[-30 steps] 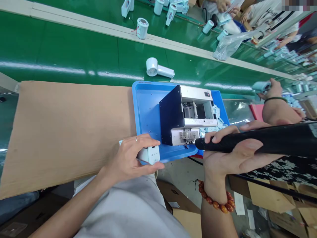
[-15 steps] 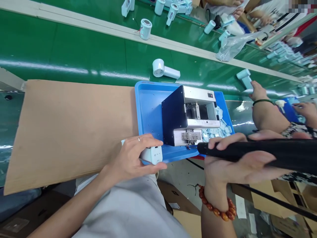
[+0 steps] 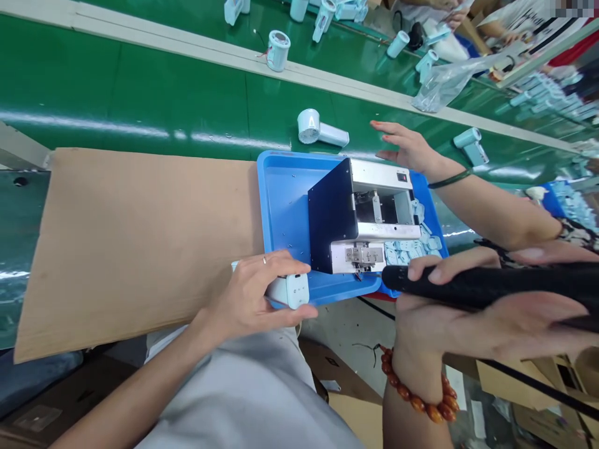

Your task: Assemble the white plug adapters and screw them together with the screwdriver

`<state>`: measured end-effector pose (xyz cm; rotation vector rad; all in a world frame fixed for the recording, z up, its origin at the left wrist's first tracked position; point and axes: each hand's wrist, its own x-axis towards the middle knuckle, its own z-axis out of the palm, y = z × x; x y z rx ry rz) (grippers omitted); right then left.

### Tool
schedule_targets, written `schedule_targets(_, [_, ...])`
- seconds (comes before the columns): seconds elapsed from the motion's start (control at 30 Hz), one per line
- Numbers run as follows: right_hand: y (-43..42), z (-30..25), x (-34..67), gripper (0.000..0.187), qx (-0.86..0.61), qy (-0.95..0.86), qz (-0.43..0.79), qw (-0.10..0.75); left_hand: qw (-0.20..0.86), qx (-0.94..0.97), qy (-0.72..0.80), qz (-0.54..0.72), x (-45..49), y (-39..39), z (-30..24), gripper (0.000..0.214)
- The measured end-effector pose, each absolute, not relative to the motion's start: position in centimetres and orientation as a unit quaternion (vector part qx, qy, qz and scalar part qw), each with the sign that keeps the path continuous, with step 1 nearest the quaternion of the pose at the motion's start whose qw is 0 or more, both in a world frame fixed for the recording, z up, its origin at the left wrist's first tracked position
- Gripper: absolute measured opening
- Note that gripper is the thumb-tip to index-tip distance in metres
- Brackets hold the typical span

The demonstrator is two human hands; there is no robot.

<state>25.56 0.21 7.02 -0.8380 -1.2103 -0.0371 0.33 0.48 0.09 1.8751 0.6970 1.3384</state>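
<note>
Left hand (image 3: 248, 293) pinches a pale blue device (image 3: 287, 291) at the blue tray (image 3: 283, 206); right hand (image 3: 435, 318) clasps a black electric screwdriver (image 3: 491, 280).

You wear the only camera on your head, so it looks forward and down from close above your left hand (image 3: 248, 293) and right hand (image 3: 435, 330), with the blue tray (image 3: 281, 206) just ahead and the green conveyor belt (image 3: 140, 93) beyond.
</note>
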Motion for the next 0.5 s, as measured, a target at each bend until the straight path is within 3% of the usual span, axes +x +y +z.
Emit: schedule_targets(0.5, [2.2,5.7,26.6,0.044,-0.325,-0.634,0.025,0.702,0.350,0.735,0.259,0.521,0.3,0.8,0.1,0.044])
